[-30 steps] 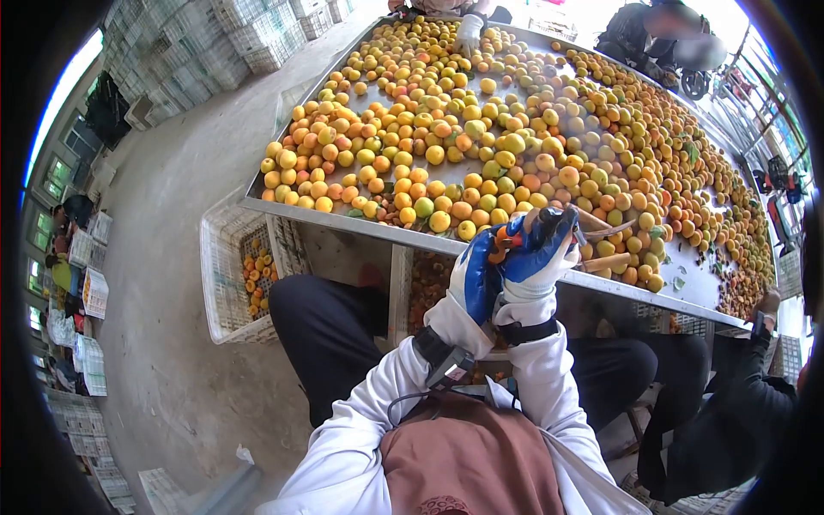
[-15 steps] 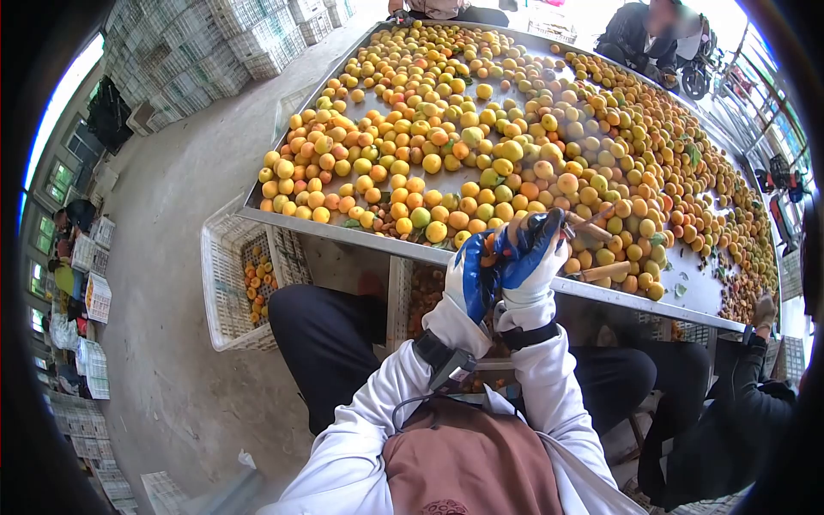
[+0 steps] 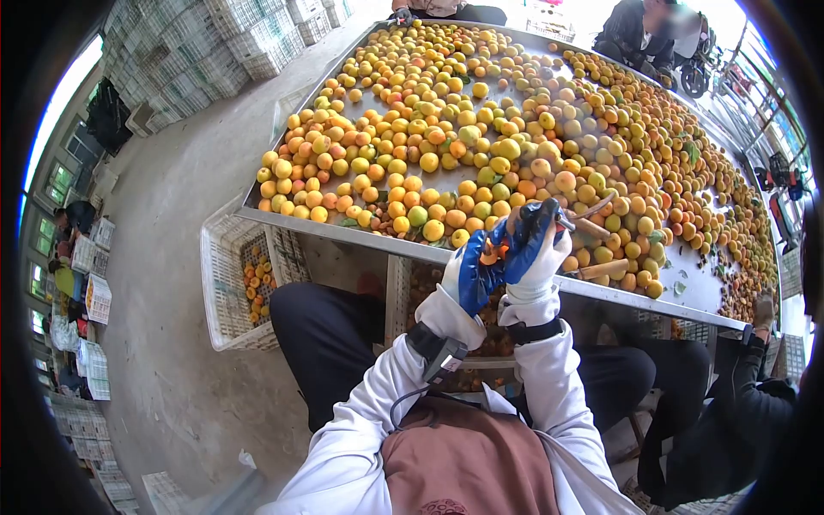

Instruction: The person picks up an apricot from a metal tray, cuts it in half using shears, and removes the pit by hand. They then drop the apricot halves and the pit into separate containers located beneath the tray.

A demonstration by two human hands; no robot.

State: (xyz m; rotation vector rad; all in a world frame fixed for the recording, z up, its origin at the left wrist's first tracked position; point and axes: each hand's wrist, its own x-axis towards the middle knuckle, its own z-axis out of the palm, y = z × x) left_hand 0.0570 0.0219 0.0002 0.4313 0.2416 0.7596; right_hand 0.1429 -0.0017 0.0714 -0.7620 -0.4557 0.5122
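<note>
Both hands, in blue-and-white gloves, meet above the near edge of a metal table (image 3: 390,244) spread with yellow-orange fruit (image 3: 429,161). My left hand (image 3: 477,276) is closed around an orange piece of fruit (image 3: 493,253). My right hand (image 3: 534,245) is closed beside it, around a tool whose slim metal part (image 3: 565,221) shows at the fingers; the rest of the tool is hidden. Just right of the hands, a wooden-handled tool (image 3: 590,227) and another wooden handle (image 3: 603,270) lie at the table edge.
A white crate (image 3: 225,296) holding cut fruit stands on the floor at left, and another crate (image 3: 399,300) is under the table. Stacked crates (image 3: 206,51) rise at upper left. Co-workers sit at the far side (image 3: 639,34) and at right (image 3: 747,395).
My hands have opened up slightly from each other, and more of the orange fruit shows between them. The left wrist has shifted a little to the left.
</note>
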